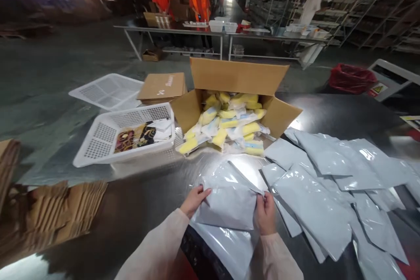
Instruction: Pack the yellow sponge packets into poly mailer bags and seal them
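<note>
Both my hands grip a grey plastic mailing bag [229, 205] above the near edge of the metal table. My left hand [195, 201] pinches its left edge, thumb on top. On the opposite side, my right hand [266, 211] is closed on the bag's upper right corner. Beneath it lies another grey bag [226, 243], partly covered. Beyond them an open cardboard box [238, 74] lies with its mouth toward me, and yellow items in clear wrapping [219, 138] spill out. To the right of my right hand, several grey mailing bags [315, 201] lie in a loose pile.
A white basket [92, 148] with packaged goods stands left of the box, beside flat cardboard [166, 85] and another white basket [108, 89]. Folded cartons [62, 214] are at the near left. Farther back, people stand around a long table [173, 30]. A red-lined bin [351, 78] stands right.
</note>
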`<state>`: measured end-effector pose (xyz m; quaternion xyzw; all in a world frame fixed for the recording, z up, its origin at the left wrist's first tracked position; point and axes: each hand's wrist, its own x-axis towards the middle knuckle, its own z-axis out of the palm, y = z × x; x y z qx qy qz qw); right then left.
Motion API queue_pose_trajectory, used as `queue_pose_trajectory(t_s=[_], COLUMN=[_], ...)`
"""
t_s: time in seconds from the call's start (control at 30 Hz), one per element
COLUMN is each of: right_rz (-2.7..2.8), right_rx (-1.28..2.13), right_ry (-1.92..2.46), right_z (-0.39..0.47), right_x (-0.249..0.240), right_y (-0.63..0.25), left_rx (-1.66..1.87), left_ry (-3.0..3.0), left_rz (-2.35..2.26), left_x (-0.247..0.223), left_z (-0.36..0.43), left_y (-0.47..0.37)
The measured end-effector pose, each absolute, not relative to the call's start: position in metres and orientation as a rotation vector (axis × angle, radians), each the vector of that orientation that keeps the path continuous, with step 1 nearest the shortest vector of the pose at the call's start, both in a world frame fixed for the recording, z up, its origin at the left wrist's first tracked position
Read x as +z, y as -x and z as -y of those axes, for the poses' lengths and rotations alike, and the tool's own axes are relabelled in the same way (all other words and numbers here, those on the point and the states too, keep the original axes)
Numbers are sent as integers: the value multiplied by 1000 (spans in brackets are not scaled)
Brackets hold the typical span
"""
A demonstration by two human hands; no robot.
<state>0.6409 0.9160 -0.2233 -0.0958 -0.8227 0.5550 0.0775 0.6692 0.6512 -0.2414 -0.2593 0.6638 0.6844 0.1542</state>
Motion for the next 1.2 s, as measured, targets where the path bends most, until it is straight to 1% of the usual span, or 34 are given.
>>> queue_pose_trajectory(t_s=[0.07,0.13,0.2,0.27,0.33,0.43,0.5,0.57,0.63,0.7,0.73,0.83,0.9,0.97,1.03,1.1,1.2], right_rz=[2404,2408,2376,2279,2132,2004,2027,2041,2108,2207,2265,2527,2688,2758,2800,2866,3041], right_rx=[1750,1718,1673,1599,1499,1266,1003,864,596,461,511,928,1166,1377,1473,1457,1294], right_ry=[261,256,271,352,491,814,1098,1172,1034,718,542,207,-102,-384,-504,-554,-726], right_z=[-912,-911,-922,-948,-991,-1070,-1115,-1142,-1144,-1119,-1098,-1012,-956,-914,-890,-879,-875], right_x=[-211,-200,-189,-175,-156,-122,-104,-94,-96,-110,-121,-162,-191,-215,-231,-236,-235], right_y=[-650,-652,-644,-625,-597,-550,-528,-518,-522,-538,-549,-595,-633,-670,-701,-724,-748], left_rx=[2121,2072,1831,1519,1243,981,972,1066,1122,1078,1028,827,743,735,776,849,1003], left_ry=[676,697,658,467,229,24,-77,-166,-185,-131,-90,129,495,620,631,620,578], left_rz=[-1691,-1704,-1998,-2361,-2608,-2761,-2783,-2757,-2761,-2848,-2918,-3006,-2906,-2851,-2803,-2729,-2574], left_x=[-243,-247,-252,-258,-260,-253,-239,-217,-191,-169,-161,-153,-158,-165,-172,-176,-176], left_z=[-644,-639,-638,-639,-642,-642,-638,-633,-629,-629,-631,-643,-653,-663,-667,-661,-627], left_y=[-678,-683,-685,-688,-693,-706,-714,-712,-693,-653,-626,-533,-477,-438,-420,-425,-475])
